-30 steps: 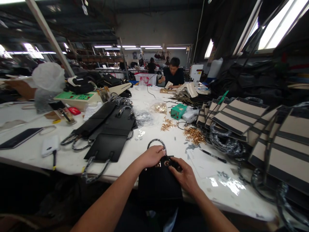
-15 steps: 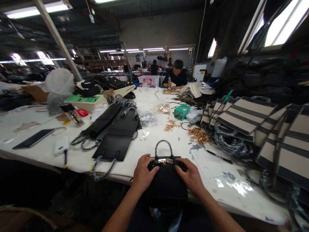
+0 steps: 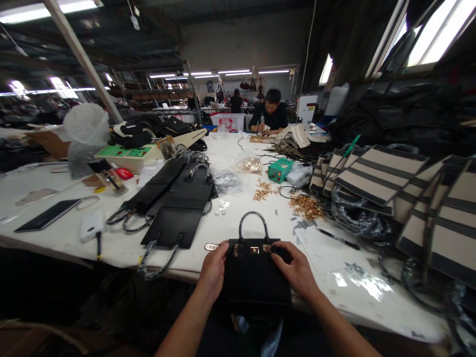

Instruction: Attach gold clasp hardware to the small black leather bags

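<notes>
Strap swung outward, bag between left hand and right hand

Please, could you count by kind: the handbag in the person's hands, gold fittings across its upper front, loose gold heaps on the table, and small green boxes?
Black handbag: 1
Visible gold fittings: 3
Loose gold heaps: 2
Small green box: 1
Total: 7

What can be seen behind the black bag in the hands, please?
White tabletop shows beyond the black bag and through its raised handle. Whatever lies directly behind the bag's body is covered.
</notes>
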{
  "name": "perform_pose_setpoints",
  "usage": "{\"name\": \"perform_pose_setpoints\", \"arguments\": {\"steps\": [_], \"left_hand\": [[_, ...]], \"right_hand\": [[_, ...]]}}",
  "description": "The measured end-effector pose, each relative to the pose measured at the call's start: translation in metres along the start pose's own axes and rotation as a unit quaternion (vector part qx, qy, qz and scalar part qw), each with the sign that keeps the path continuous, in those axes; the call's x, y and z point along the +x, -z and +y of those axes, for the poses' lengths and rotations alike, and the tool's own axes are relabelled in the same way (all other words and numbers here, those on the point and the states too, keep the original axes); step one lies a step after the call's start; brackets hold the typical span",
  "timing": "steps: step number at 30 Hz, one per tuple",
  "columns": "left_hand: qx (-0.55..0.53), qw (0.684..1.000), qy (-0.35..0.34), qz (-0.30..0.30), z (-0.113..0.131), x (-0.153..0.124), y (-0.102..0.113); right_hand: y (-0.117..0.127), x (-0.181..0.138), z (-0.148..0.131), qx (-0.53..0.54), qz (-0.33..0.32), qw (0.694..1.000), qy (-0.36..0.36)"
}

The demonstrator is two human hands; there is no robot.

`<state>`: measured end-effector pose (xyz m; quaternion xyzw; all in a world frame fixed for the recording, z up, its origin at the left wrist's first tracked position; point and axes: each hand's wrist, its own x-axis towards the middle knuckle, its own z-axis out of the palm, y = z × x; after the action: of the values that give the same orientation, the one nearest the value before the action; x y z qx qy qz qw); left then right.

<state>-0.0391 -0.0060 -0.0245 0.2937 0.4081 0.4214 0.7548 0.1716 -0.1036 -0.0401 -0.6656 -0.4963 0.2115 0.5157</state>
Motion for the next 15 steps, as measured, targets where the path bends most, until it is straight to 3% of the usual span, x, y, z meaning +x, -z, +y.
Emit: {"name": "perform_pose_setpoints", "arguments": {"steps": [2, 10, 15], "left_hand": [[0.009, 0.999, 0.026, -0.028, 0.005, -0.003, -0.001], [0.055, 0.998, 0.034, -0.009, 0.006, -0.006, -0.002], [0.072, 0.997, -0.004, 0.007, -0.001, 0.000, 0.008]], "right_hand": [[0.000, 0.000, 0.001, 0.004, -0.006, 1.000, 0.001], [0.001, 0.000, -0.002, 0.020, -0.017, 0.999, -0.044], [-0.007, 0.001, -0.006, 0.042, -0.011, 0.998, -0.044]]}}
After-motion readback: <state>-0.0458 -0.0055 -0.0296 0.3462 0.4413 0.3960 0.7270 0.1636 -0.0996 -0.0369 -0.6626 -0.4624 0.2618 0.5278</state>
